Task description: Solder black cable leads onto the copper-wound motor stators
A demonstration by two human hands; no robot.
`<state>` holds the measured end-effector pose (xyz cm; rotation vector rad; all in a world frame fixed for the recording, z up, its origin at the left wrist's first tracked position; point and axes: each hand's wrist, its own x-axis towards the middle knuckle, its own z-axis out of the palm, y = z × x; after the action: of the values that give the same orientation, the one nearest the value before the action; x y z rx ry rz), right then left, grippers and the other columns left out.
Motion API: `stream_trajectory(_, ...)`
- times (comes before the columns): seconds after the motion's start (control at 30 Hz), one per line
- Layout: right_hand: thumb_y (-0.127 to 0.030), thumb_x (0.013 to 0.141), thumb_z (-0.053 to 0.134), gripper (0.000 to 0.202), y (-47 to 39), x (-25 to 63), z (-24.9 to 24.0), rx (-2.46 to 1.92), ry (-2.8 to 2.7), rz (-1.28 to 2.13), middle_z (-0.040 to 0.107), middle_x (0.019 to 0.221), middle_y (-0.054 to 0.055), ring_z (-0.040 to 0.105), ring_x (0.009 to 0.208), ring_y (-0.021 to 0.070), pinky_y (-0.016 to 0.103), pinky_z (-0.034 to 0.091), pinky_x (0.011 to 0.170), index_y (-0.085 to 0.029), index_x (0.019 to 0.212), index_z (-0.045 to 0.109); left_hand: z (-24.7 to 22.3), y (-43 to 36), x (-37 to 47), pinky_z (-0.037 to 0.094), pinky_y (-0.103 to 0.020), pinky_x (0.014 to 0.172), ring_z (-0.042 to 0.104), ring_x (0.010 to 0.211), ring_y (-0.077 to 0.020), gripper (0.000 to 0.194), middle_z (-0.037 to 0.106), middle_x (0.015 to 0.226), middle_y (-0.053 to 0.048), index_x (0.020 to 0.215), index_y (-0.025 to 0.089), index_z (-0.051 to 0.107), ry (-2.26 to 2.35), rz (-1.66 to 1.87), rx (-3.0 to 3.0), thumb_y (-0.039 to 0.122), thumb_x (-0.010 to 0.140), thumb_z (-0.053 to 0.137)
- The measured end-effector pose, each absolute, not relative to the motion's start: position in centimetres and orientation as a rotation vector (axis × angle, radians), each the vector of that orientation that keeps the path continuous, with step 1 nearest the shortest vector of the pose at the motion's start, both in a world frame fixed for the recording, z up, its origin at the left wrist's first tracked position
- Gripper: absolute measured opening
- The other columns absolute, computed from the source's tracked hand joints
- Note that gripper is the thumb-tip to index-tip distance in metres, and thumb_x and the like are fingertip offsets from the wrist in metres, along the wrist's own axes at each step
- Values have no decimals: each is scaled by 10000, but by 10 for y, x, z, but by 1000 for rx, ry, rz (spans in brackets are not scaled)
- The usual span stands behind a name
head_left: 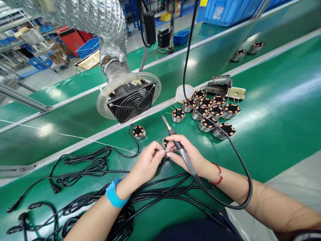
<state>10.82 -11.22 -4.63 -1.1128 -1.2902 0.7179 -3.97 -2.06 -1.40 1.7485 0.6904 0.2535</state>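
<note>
- L hand pinched closed at fingertips, can't tell on what; R hand grips soldering iron, its fingertips meeting L's.
- Nearest stator on table, just beyond those fingertips, part hidden by R hand.
- Iron tip points fwd, away from us. Can't tell if hot; if so, a careless wrist turn could scorch windings or burn us.
- Two jobs for R hand: fine pinching w/ iron tucked in could let iron slip.
- Iron cord crosses grouped stators in view, height unclear. A tug might snag thin leads or jerk tip.
- Black cables heaped near L forearm; dragging one could jog the work.
</note>
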Motion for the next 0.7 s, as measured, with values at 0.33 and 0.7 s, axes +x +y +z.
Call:
stream_trajectory(0.33, -270, 912, 564, 267, -112, 104, -44, -1152, -1298, 599, 593, 829, 0, 607, 754, 129, 308, 547, 749, -243, 1154, 453, -8, -21, -42, 369, -242, 673, 466, 714, -119, 211, 522, 749, 21, 782, 188, 466, 694, 170, 1801, 362, 900, 452)
stream_trajectory(0.7, -221, 895, 567, 291, -112, 104, -45, -1209, -1253, 665, 645, 881, 19, 650, 799, 135, 300, 562, 765, -233, 1168, 470, -8, -7, -40, 324, -211, 567, 401, 592, -83, 179, 463, 631, 43, 705, 163, 517, 710, 141, 1691, 320, 791, 522)
